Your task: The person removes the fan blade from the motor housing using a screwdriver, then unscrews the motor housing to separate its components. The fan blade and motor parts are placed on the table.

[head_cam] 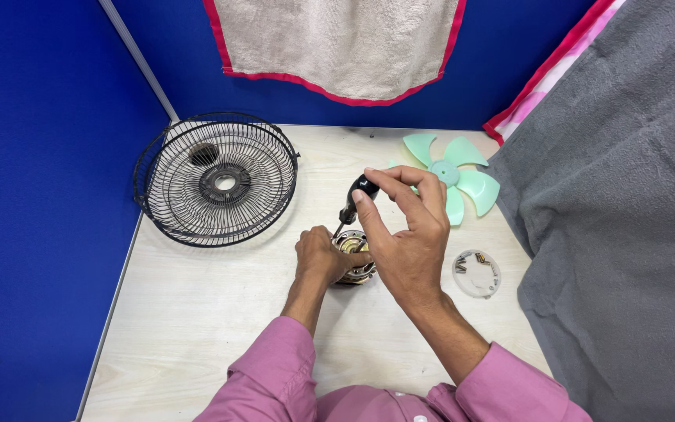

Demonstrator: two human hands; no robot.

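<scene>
Pale wood table (197, 328), blue partition walls | left hand (320, 254) clasps fan motor (355, 258) | right hand (404, 234) pinches screwdriver (355, 199)

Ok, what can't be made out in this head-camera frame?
- Fan motor: mostly hidden by the left hand and right hand.
- Screwdriver tip: where it meets the motor is too small to tell.
- Clear round cover: the small parts in it are too small to identify.
- Green fan blade: its near-left blades sit behind the right hand.
- Wire guard: a dark piece behind its mesh is unclear.
</scene>
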